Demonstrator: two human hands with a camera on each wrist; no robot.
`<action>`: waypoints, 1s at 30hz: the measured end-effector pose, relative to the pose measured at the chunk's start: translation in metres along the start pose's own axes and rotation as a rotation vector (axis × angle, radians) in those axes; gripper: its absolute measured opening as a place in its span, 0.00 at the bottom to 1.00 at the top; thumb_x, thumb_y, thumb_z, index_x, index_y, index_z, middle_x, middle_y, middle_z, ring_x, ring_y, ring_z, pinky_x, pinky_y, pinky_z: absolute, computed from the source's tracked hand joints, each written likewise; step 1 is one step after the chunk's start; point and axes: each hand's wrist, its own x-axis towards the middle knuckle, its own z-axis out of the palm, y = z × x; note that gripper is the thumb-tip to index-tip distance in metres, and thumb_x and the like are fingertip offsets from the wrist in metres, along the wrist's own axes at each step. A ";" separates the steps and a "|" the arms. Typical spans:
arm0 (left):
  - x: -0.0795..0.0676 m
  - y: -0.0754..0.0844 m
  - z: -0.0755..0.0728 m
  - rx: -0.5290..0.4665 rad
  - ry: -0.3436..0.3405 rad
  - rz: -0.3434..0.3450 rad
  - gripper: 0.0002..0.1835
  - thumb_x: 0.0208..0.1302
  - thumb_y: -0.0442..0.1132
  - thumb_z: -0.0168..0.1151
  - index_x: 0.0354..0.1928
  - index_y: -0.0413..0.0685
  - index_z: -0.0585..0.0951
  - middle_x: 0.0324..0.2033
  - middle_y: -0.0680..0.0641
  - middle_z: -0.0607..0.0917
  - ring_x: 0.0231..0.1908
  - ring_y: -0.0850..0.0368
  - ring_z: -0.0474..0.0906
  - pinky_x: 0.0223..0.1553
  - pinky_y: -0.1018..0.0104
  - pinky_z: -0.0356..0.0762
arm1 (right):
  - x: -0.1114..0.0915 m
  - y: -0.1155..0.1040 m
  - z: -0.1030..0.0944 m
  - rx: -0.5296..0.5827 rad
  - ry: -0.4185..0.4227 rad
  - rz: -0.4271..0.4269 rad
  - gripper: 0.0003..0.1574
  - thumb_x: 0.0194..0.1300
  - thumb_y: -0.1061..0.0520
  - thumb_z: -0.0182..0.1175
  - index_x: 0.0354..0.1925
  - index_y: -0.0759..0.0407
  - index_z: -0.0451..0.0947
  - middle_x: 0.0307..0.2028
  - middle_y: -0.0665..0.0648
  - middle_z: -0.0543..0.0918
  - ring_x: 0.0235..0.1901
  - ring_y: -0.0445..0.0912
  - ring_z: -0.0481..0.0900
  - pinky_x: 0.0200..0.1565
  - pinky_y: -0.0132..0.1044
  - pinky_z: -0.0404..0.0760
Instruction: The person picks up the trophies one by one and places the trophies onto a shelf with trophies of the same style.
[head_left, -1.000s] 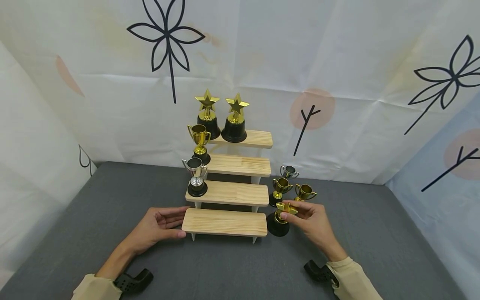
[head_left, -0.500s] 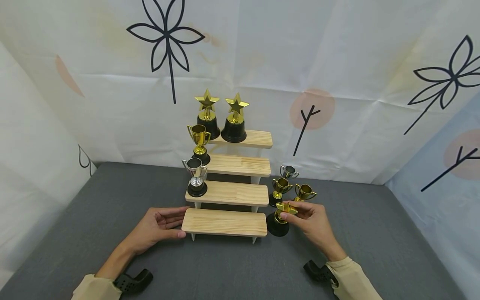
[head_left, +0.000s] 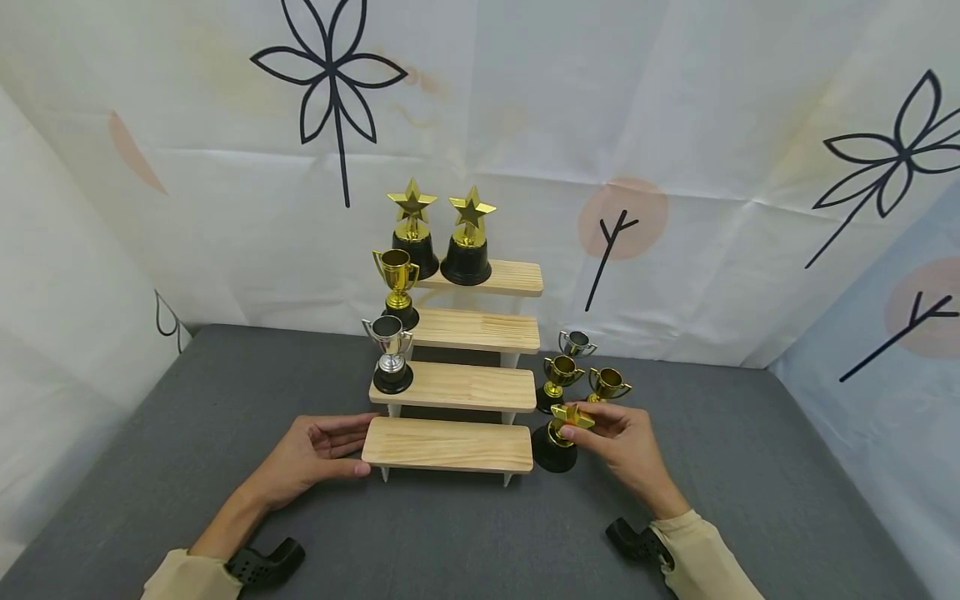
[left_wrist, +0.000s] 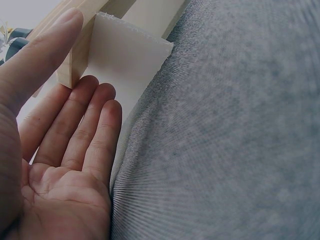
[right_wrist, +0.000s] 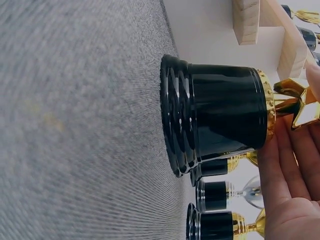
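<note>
Right hand [head_left: 626,442]: fingertips pinched on the gold star top of a star trophy [head_left: 558,440]. Trophy upright on the grey table [head_left: 465,533], black base flat on the cloth, just beside the right end of the lowest step [head_left: 447,444] of the wooden stand [head_left: 480,332].

Left hand [head_left: 311,454]: fingers straight and relaxed, thumb along the left end of the lowest step, palm resting on the cloth, holding nothing.

On the stand: two star trophies [head_left: 442,233] on the top step, a gold cup [head_left: 397,283] at the left end of the next, a silver cup [head_left: 391,352] at the left end of the third. Lowest step bare.

Handling note, as judgement: grip on the star alone is high and the base looks heavy, so lift straight up before any sideways travel, kept vertical to avoid swing; steadying at the stand's left end worth keeping.

Edges and room: three small cups [head_left: 581,371] crowded at 12 o'clock from the held trophy, nearly touching it, so no clearance that way. Step edge at 9 o'clock, very near. Bare cloth at 6 o'clock and 3 o'clock. Right halves of the upper steps free.
</note>
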 end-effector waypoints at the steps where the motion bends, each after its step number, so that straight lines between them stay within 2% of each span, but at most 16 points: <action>1: 0.000 0.000 0.000 0.001 0.002 -0.002 0.36 0.57 0.23 0.72 0.66 0.19 0.68 0.63 0.22 0.72 0.58 0.57 0.80 0.59 0.63 0.80 | 0.000 0.000 0.000 0.001 0.002 -0.003 0.22 0.58 0.72 0.72 0.51 0.77 0.82 0.47 0.56 0.89 0.44 0.39 0.87 0.44 0.30 0.88; 4: 0.000 -0.001 0.000 0.005 0.006 -0.005 0.36 0.57 0.23 0.73 0.66 0.19 0.68 0.63 0.24 0.73 0.58 0.57 0.80 0.59 0.62 0.81 | 0.000 0.000 0.000 -0.006 0.016 -0.008 0.21 0.58 0.72 0.71 0.51 0.77 0.82 0.47 0.60 0.88 0.43 0.39 0.87 0.43 0.30 0.88; 11: 0.000 -0.002 -0.001 0.006 0.011 -0.009 0.37 0.56 0.23 0.73 0.66 0.20 0.68 0.63 0.28 0.75 0.58 0.56 0.80 0.59 0.61 0.81 | 0.000 -0.005 -0.002 0.022 0.046 -0.014 0.20 0.58 0.74 0.71 0.49 0.80 0.81 0.43 0.48 0.89 0.41 0.40 0.87 0.40 0.31 0.89; 18: 0.000 -0.003 -0.002 -0.001 0.009 -0.006 0.37 0.56 0.23 0.73 0.66 0.19 0.68 0.63 0.28 0.76 0.58 0.56 0.80 0.59 0.61 0.80 | 0.000 -0.022 -0.005 0.095 0.057 -0.010 0.20 0.58 0.74 0.71 0.49 0.81 0.81 0.45 0.52 0.89 0.43 0.42 0.87 0.41 0.32 0.89; 30: 0.000 -0.003 -0.001 -0.007 0.007 -0.021 0.38 0.56 0.24 0.74 0.67 0.22 0.68 0.64 0.27 0.73 0.59 0.56 0.80 0.60 0.60 0.80 | -0.004 -0.048 -0.015 0.084 0.107 -0.019 0.21 0.59 0.74 0.70 0.51 0.80 0.81 0.44 0.49 0.89 0.42 0.42 0.88 0.41 0.33 0.89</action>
